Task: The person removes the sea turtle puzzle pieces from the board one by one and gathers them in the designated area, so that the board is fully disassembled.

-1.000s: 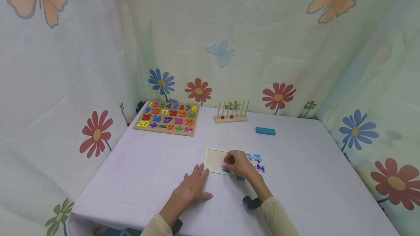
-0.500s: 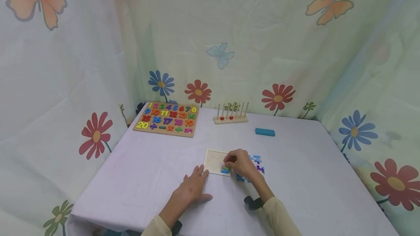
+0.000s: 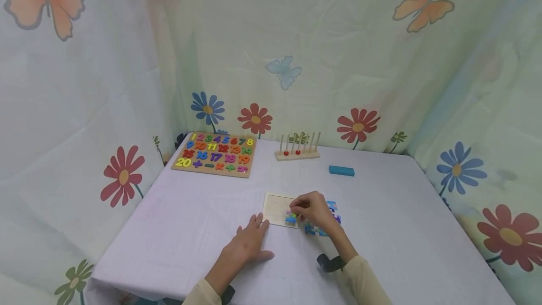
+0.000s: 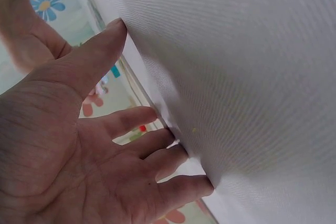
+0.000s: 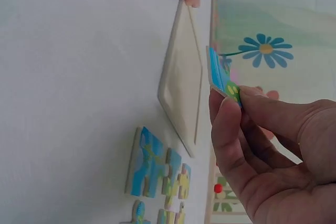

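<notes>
My right hand (image 3: 314, 212) pinches a jigsaw piece (image 5: 217, 74) between thumb and fingers, held tilted above the shallow wooden puzzle tray (image 3: 276, 205). Blue, with green and yellow bits, shows on the piece's printed face in the right wrist view. The tray's bare pale floor (image 5: 181, 72) is visible there too. My left hand (image 3: 247, 244) lies palm down on the white cloth with fingers spread, fingertips at the tray's near left corner. Several loose jigsaw pieces (image 5: 149, 156) lie on the cloth right of the tray, partly covered by my right hand in the head view.
A number board (image 3: 215, 153) with colourful figures lies at the back left of the table (image 3: 402, 229). Behind the tray stands a wooden peg counter (image 3: 298, 155) with red beads. A teal block (image 3: 341, 171) rests at the back right. Printed curtains surround the table.
The right hand has shifted slightly right, and the piece in its fingers has turned so that more of its blue face shows. The left hand and tray have stayed put.
</notes>
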`<state>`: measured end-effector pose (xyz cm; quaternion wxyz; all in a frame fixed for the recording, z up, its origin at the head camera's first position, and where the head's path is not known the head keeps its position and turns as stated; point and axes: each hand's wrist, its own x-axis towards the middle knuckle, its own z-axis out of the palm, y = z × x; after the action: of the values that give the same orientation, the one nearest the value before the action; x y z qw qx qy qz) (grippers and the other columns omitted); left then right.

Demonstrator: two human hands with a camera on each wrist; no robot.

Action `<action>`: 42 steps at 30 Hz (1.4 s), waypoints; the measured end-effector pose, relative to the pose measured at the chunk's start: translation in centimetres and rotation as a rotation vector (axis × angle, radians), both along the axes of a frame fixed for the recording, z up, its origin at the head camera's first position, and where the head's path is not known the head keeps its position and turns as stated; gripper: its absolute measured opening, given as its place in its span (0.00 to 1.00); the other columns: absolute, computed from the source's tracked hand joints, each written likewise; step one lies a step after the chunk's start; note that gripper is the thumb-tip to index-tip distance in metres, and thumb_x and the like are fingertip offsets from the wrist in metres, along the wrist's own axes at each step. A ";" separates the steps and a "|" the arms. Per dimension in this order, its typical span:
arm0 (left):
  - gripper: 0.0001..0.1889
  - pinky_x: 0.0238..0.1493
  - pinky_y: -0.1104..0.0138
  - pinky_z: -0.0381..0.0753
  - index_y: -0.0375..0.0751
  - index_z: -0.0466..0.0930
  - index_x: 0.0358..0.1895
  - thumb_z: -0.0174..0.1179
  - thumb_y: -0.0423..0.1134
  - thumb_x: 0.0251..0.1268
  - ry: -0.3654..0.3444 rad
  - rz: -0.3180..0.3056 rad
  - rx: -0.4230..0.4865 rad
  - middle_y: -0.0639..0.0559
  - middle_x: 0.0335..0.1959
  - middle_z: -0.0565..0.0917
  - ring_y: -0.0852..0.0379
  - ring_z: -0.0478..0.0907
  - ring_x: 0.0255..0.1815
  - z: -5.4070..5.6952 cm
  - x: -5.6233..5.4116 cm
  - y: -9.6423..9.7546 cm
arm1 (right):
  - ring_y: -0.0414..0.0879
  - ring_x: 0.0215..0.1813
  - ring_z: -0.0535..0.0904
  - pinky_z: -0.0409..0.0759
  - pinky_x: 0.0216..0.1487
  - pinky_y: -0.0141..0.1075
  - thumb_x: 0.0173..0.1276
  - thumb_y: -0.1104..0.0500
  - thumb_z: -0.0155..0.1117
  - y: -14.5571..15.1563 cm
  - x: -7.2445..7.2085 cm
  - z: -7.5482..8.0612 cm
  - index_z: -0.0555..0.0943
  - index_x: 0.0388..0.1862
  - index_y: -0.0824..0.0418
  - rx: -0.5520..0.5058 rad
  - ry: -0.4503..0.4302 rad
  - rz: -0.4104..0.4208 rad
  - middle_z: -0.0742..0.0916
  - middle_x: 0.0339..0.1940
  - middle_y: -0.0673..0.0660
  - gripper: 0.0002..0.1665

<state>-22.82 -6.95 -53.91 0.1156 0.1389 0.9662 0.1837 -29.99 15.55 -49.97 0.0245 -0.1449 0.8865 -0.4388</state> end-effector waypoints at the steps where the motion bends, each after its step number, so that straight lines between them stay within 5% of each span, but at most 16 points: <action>1: 0.48 0.78 0.34 0.65 0.40 0.66 0.83 0.77 0.55 0.64 -0.004 0.001 0.003 0.39 0.87 0.60 0.39 0.55 0.88 0.0 0.0 0.0 | 0.45 0.27 0.85 0.88 0.31 0.33 0.71 0.70 0.74 0.2 0.0 0.1 0.92 0.40 0.67 -0.003 -0.001 0.008 0.92 0.32 0.54 0.03; 8: 0.47 0.77 0.35 0.68 0.38 0.69 0.81 0.78 0.55 0.64 0.025 0.004 0.003 0.38 0.86 0.63 0.38 0.58 0.87 -0.5 0.0 -0.1 | 0.47 0.27 0.86 0.89 0.34 0.34 0.73 0.69 0.73 1.1 0.2 0.9 0.91 0.44 0.70 -0.033 0.005 0.042 0.93 0.36 0.57 0.05; 14: 0.47 0.79 0.35 0.65 0.37 0.68 0.81 0.78 0.53 0.64 -0.012 0.016 0.024 0.38 0.86 0.61 0.39 0.56 0.88 1.9 0.9 0.0 | 0.46 0.30 0.85 0.89 0.33 0.34 0.73 0.67 0.73 2.0 1.2 1.9 0.92 0.45 0.68 -0.054 0.000 0.027 0.93 0.40 0.58 0.06; 19: 0.47 0.79 0.35 0.64 0.37 0.66 0.82 0.77 0.54 0.66 -0.007 0.006 0.025 0.38 0.87 0.60 0.39 0.55 0.88 1.0 0.8 -0.2 | 0.49 0.29 0.86 0.88 0.30 0.33 0.73 0.66 0.73 2.9 1.8 2.3 0.92 0.46 0.68 -0.063 0.021 0.043 0.93 0.42 0.60 0.06; 27: 0.46 0.78 0.35 0.66 0.35 0.69 0.80 0.79 0.51 0.64 -0.011 -0.002 0.034 0.36 0.85 0.63 0.37 0.58 0.87 3.5 1.8 0.1 | 0.49 0.27 0.83 0.87 0.29 0.37 0.73 0.65 0.74 4.9 2.4 2.8 0.91 0.47 0.68 -0.052 0.051 0.004 0.93 0.40 0.59 0.08; 36: 0.45 0.77 0.35 0.67 0.35 0.68 0.80 0.77 0.51 0.66 -0.001 -0.011 0.017 0.35 0.85 0.62 0.36 0.58 0.86 2.7 1.3 0.0 | 0.47 0.27 0.81 0.85 0.27 0.35 0.74 0.66 0.73 7.1 2.7 3.7 0.90 0.48 0.68 -0.061 0.043 0.015 0.90 0.36 0.57 0.08; 42: 0.45 0.78 0.36 0.66 0.36 0.69 0.80 0.78 0.51 0.64 -0.014 -0.003 0.010 0.36 0.85 0.63 0.38 0.58 0.87 3.9 1.7 0.1 | 0.52 0.29 0.82 0.84 0.28 0.34 0.74 0.66 0.72 8.6 3.0 3.9 0.89 0.49 0.68 -0.053 0.040 0.003 0.90 0.37 0.58 0.08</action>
<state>-21.11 -6.82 -49.99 0.1217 0.1395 0.9643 0.1895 -26.95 24.11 -46.10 0.0035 -0.1559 0.8745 -0.4592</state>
